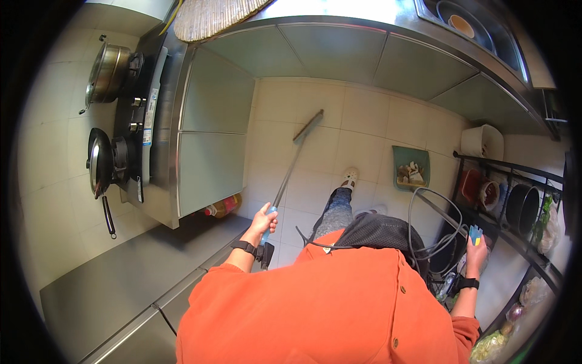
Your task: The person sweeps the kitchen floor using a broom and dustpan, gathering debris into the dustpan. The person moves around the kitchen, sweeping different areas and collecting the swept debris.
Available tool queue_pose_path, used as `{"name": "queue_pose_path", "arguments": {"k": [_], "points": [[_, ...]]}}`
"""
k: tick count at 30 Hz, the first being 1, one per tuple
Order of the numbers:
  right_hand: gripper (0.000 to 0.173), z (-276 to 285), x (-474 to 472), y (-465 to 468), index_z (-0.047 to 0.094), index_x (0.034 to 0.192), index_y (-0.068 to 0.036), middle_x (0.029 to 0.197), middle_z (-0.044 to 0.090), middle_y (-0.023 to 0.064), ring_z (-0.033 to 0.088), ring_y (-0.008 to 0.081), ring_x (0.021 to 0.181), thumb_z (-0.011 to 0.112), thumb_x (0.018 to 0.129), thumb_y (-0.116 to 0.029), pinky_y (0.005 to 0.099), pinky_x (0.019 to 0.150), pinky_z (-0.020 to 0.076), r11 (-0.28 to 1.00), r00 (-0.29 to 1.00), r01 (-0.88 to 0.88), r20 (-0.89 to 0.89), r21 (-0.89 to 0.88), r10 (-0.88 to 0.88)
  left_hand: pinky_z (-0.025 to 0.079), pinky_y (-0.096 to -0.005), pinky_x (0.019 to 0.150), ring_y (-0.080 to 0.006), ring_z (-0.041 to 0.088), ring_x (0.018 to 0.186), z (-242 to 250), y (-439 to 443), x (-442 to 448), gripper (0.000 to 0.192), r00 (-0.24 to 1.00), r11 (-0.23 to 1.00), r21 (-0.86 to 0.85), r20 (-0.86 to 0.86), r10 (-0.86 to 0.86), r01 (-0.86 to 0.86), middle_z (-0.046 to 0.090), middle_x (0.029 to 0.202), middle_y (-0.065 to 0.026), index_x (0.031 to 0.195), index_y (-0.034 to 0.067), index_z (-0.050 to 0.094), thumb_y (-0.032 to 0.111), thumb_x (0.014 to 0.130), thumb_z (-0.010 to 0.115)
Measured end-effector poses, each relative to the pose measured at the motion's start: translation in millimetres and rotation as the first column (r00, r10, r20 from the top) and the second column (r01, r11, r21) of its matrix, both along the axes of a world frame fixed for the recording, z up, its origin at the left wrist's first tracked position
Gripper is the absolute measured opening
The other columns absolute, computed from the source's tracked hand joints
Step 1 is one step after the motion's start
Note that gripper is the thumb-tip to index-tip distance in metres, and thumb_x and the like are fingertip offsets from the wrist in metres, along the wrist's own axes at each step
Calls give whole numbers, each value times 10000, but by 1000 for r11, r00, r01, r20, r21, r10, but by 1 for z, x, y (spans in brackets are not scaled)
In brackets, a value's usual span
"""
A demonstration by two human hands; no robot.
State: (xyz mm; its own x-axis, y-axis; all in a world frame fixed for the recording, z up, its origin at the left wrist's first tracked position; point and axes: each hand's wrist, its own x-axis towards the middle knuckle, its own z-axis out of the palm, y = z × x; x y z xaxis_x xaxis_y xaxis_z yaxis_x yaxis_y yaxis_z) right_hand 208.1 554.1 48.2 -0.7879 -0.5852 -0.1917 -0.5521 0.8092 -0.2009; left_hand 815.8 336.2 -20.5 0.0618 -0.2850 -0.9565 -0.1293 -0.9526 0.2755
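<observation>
My left hand (265,223) is wrapped around the blue grip of a long-handled broom (291,166). The broom's narrow head (308,125) rests on the tiled floor ahead of me, toward the base cabinets. At the right, my right hand (476,252) grips the blue end of a second long handle, which runs down to a green dustpan (397,159). The dustpan lies on the floor beside my feet, with pale scraps of litter (411,173) in it. A loop of grey cable (411,214) hangs near that handle. Both wrists wear black bands.
A gas stove (132,113) at the left carries a steel pot (109,73) and a lidded pan (101,164). An oil bottle (223,205) stands by the cabinet. On the right are a black rack (514,164) with pans and vegetables and a white bin (473,141); a sink (511,54) is beyond.
</observation>
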Motion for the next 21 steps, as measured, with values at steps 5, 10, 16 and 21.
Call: {"name": "queue_pose_path", "arguments": {"k": [5,10,16,21], "points": [[401,-1,-5,-31,577,1045,-18,856,611,229,594,374,798,677,732,-247,386,696,463,998,998,-59,27,4,59,361,-244,405,-85,386,472,-20,-58,13,628,990,985,-101,16,143,-140,430,608,-13,1408,206,142,122,886,481],[382,3,-4,-45,585,999,-2,815,621,200,606,346,748,675,732,-260,365,671,469,997,993,-80,90,22,78,360,-255,362,-105,387,411,-95,-158,4,164,994,979,-202,102,23,-2,406,533,1,1027,58,409,109,877,454],[266,3,-13,-52,594,855,-23,663,614,80,593,169,494,653,749,-260,284,529,459,989,921,139,360,57,-150,396,-303,355,-144,464,401,-110,-96,-68,578,887,874,-203,248,-389,440,486,556,-53,1324,16,298,-7,778,486],[272,3,-20,-55,590,855,-14,654,614,87,605,179,512,660,739,-249,300,532,464,991,941,99,316,88,-123,400,-283,380,-116,434,428,-59,-70,-81,674,911,904,-115,78,-405,411,477,586,-26,1396,125,212,6,794,490]]}}
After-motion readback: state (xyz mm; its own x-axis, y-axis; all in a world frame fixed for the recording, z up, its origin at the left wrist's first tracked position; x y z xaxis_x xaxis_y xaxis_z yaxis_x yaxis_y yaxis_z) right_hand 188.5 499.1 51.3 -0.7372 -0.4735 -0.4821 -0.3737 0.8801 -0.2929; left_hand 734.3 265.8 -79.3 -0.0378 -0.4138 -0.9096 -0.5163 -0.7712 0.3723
